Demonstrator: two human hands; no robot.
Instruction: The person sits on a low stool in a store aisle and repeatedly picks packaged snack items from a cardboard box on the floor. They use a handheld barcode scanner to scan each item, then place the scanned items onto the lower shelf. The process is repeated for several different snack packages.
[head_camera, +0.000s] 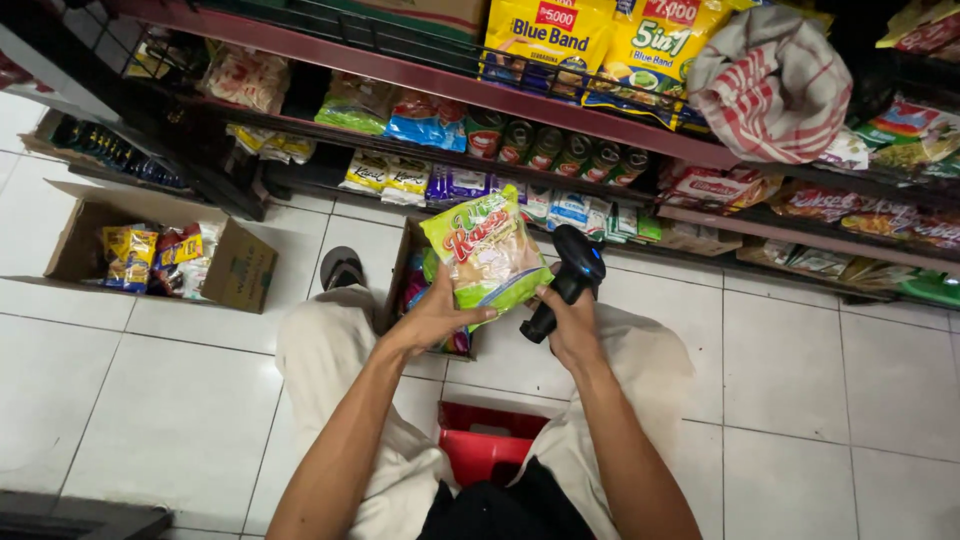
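Head view: left hand (435, 318) grips green snack bag (487, 252) from below, above open box (412, 262) of packets. Right hand (572, 325) clasps black scanner (567, 280), touching the bag's edge. Second box (240, 268), left, holds yellow and red packets (150, 256). Red basket (487, 445) between knees.

We saw an open cardboard box (240, 268) of snack packets on the white tiled floor (830, 400), a red-checked cloth (775, 85) on the shelf (420, 75), and a red stool (487, 447).
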